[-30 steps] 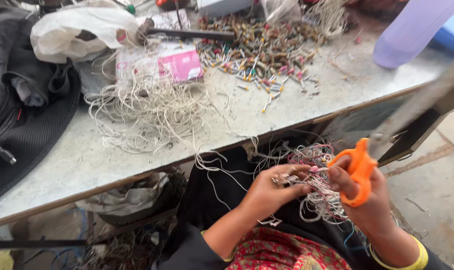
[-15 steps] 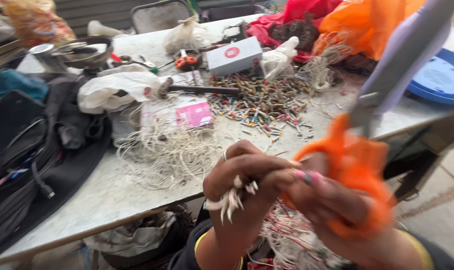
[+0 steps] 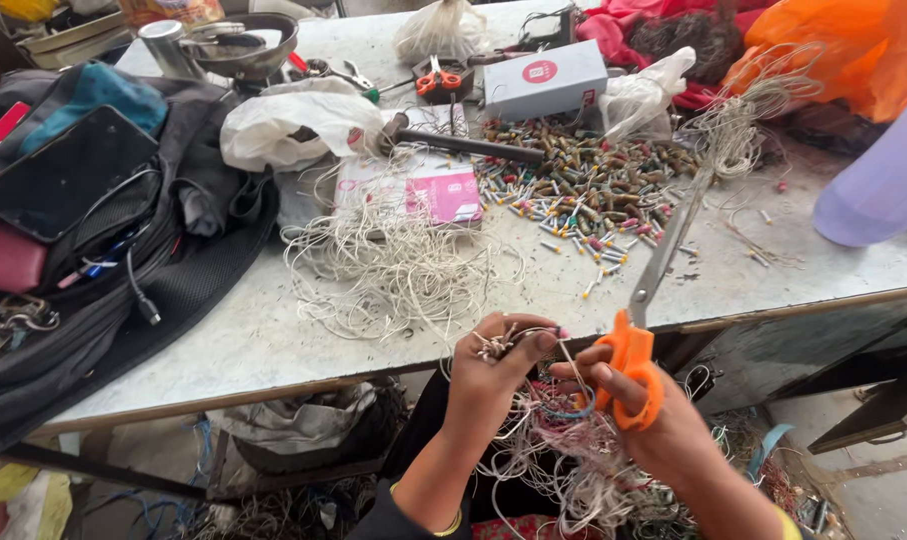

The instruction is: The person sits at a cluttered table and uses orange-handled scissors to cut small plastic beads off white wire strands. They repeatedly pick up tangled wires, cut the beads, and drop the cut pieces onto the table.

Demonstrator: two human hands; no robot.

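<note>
Orange-handled scissors (image 3: 633,350) are gripped in the right hand (image 3: 663,420), blades raised over the grey table (image 3: 273,340) edge. A small bundle of wire ends (image 3: 493,345) is pinched closed in the left hand (image 3: 488,375), just beside the scissors, above tangled wires (image 3: 573,470) in the lap.

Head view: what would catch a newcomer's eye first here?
The orange-handled scissors in the right hand, blades pointing up over the table edge, stand out first. Beside them, the left hand pinches a small bundle of wire ends above a tangle of thin wires in the lap. On the table, a heap of short coloured pieces lies at centre-right, with loose pale string in front of it.
</note>
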